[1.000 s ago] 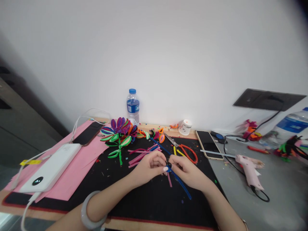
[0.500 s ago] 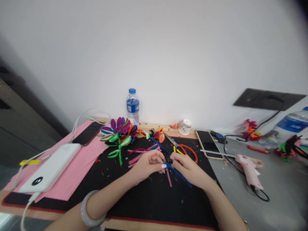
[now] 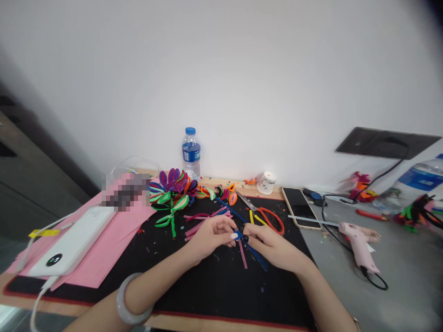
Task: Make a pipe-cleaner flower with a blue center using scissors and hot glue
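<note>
- Thumb and fingers of the left hand [image 3: 218, 233] pinch the upper end of a blue pipe cleaner [image 3: 260, 261], bent at the fingertips, above a black mat [image 3: 207, 290].
- The right hand [image 3: 272, 242] presses thumb to forefinger on the same blue piece, just beside the left fingertips; the exact contact is partly hidden by the fingers.
- From the grip, the blue tails slant down and to the right, passing below the right hand, their loose ends pointing toward the wearer's side of the mat.
- A pink strip [image 3: 243, 256] runs from near the fingertips toward the wearer, at a steeper angle than the blue.
- White characters mark the blue label of an upright water bottle [image 3: 191, 154] by the wall; they are too small to read, as is the marking on a paper cup [image 3: 266, 183].
- A white power bank [image 3: 74, 240] shows a lit round display, its figures unclear.
- Scissors [image 3: 272, 220] with red-orange handles lie beyond the right hand; a pink glue gun [image 3: 358, 244] rests farther right.
</note>
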Available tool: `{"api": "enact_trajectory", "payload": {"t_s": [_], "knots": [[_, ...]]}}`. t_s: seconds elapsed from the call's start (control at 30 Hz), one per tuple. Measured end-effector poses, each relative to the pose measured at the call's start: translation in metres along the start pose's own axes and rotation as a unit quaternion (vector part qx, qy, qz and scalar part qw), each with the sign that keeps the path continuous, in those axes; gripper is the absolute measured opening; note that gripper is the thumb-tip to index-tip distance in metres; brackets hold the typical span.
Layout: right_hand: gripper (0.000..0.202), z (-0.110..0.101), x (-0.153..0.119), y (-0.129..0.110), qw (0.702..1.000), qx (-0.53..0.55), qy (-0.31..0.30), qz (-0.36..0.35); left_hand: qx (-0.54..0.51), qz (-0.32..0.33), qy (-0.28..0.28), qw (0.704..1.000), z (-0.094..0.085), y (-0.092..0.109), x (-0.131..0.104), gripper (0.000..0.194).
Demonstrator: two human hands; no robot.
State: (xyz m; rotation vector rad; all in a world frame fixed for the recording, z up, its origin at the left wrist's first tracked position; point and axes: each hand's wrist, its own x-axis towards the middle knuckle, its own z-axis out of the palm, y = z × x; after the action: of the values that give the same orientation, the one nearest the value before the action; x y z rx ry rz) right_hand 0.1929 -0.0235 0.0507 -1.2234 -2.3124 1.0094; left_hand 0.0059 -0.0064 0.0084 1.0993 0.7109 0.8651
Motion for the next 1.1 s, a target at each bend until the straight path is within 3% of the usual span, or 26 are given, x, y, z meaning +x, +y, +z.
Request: {"api": "enact_trajectory", "payload": {"t_s": [0.43, 1.1], "knots": [[0.018, 0.004, 0.001, -0.001, 0.999, 0.046, 0.013, 0.011, -0.001, 0.028, 0.021, 0.999, 0.000, -0.003, 0.001, 0.024], [0.022, 0.012, 0.003, -0.003, 0.989, 0.142, 0.043, 0.020, -0.071, 0.015, 0.047, 0.996, 0.007, -0.006, -0.003, 0.020]]}}
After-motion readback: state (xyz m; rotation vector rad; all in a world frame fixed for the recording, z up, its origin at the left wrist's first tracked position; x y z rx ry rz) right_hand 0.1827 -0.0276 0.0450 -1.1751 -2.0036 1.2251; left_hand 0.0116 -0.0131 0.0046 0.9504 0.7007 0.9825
